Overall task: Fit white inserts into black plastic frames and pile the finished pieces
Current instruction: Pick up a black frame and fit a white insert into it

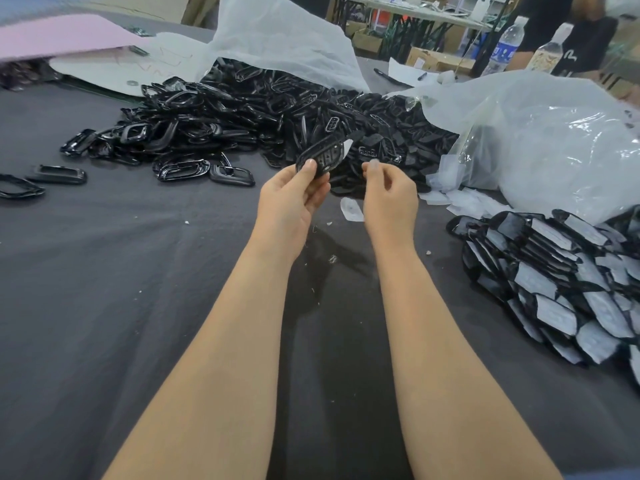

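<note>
My left hand (292, 195) holds a black oval frame (322, 156) with button holes, thumb on its near end, raised above the table; a sliver of white shows at its far right edge. My right hand (389, 194) hovers just to its right, fingers curled and thumb and forefinger pinched; whether anything is between them I cannot tell. Behind lies a big heap of loose black frames (214, 119). On the right a pile of finished pieces (554, 282), black with white inserts showing, lies in overlapping rows. A single white insert (351, 209) lies on the cloth below my hands.
Dark grey cloth (104, 289) covers the table. Clear plastic bags (536, 133) bulge at the right and back. More white inserts (464, 202) are scattered by the bag. Stray frames (59, 174) lie at the left. Two bottles (505, 46) and a person stand far right.
</note>
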`<state>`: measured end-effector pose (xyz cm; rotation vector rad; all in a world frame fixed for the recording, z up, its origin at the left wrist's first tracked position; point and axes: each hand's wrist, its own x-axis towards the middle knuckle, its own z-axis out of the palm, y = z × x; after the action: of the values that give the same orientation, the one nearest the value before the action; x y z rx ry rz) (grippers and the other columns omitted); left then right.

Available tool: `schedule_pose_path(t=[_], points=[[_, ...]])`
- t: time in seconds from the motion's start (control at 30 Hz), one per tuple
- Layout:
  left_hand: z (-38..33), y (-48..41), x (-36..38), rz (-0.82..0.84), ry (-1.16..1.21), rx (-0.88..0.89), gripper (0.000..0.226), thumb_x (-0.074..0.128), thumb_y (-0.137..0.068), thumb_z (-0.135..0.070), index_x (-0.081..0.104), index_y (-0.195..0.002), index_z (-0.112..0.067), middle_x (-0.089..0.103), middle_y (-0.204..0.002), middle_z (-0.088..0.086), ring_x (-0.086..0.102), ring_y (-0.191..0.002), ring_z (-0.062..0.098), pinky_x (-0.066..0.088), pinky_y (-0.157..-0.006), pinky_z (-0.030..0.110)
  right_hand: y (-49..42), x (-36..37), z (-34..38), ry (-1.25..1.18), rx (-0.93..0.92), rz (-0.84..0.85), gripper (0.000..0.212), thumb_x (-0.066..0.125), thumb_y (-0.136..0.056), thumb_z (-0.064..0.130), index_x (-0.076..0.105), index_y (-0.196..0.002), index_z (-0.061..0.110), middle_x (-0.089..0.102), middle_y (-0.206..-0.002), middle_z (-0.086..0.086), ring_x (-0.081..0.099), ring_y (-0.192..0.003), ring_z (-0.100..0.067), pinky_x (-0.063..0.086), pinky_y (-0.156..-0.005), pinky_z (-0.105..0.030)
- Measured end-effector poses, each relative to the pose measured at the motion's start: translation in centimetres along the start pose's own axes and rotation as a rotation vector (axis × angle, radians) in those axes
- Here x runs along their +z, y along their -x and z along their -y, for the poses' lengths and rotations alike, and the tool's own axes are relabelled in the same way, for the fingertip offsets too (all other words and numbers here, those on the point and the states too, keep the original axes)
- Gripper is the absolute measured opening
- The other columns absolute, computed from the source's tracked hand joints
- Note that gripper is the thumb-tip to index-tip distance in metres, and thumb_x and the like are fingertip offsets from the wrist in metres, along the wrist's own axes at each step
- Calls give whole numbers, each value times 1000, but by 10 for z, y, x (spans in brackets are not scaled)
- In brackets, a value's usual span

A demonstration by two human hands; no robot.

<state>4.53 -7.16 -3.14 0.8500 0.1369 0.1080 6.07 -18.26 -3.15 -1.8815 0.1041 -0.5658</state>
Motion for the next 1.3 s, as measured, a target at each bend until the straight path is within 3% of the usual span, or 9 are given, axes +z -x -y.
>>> schedule_pose_path(t=[0.1, 0.2, 0.37, 0.53, 0.67, 0.77, 0.9, 1.1, 1.3], points=[[3, 2, 2, 47, -149, 14, 20, 51, -98, -5, 62, -81, -10, 70, -66, -6, 66, -65, 4, 56, -71, 18, -5, -4, 7, -417, 381, 229, 44, 44, -98, 45, 65, -76, 14, 67, -64, 2, 57, -51, -7, 46, -51, -18], [7, 5, 4, 84, -284, 34, 20, 52, -96, -4, 64, -82, -11, 72, -74, -2, 67, -67, 6, 55, -70, 18, -5, -9, 3, -541, 539, 375, 36, 48, -98, 37, 62, -73, 15, 66, -58, 2, 57, -48, -7, 46, -49, -19], [7, 3, 3, 28, -325, 35, 19, 53, -95, -5, 63, -81, -12, 69, -82, 4, 64, -72, 12, 55, -79, 26, -6, -13, -1, -573, 448, 437, 17, 55, -94, 5, 65, -81, 9, 64, -63, 0, 55, -50, -5, 47, -49, -15], [7, 1, 2, -21, -303, 35, 18, 55, -95, -6, 65, -80, -12, 70, -72, -1, 63, -68, 9, 55, -76, 25, -6, -12, -1, -596, 399, 382, 16, 55, -93, 0, 63, -85, 11, 65, -63, 2, 58, -52, -4, 50, -53, -15], [7, 0, 2, -38, -235, 9, 20, 54, -96, -7, 63, -79, -12, 68, -61, -7, 63, -63, 5, 56, -69, 21, -6, -14, 0, -675, 484, 381, 17, 54, -95, 5, 62, -82, 11, 68, -60, 1, 62, -53, -6, 53, -55, -17], [7, 0, 1, -26, -250, 15, 20, 53, -96, -9, 62, -79, -13, 69, -62, -7, 65, -63, 4, 55, -70, 20, -5, -15, 2, -775, 612, 437, 17, 51, -98, 9, 60, -86, 2, 70, -65, -7, 66, -55, -9, 54, -54, -16], [8, -1, -1, -47, -357, 33, 16, 55, -96, -13, 64, -83, -16, 71, -77, -3, 66, -75, 7, 53, -76, 24, -6, -18, 1, -813, 664, 520, 8, 51, -94, -4, 59, -94, 0, 70, -71, -9, 67, -60, -11, 55, -55, -16], [9, -1, 0, -84, -453, 29, 15, 58, -94, -16, 63, -81, -17, 65, -80, -1, 61, -78, 10, 53, -71, 21, -6, -6, -9, -300, 361, 407, 22, 57, -88, -7, 58, -81, 13, 64, -73, -3, 65, -70, -13, 55, -68, -23], [8, 2, 1, -54, -551, 42, 11, 58, -94, -16, 66, -88, -15, 70, -91, 5, 63, -88, 15, 53, -86, 31, -7, -3, -11, -369, 317, 380, 11, 62, -89, 1, 60, -87, 12, 72, -75, -2, 71, -70, -12, 55, -64, -21]])
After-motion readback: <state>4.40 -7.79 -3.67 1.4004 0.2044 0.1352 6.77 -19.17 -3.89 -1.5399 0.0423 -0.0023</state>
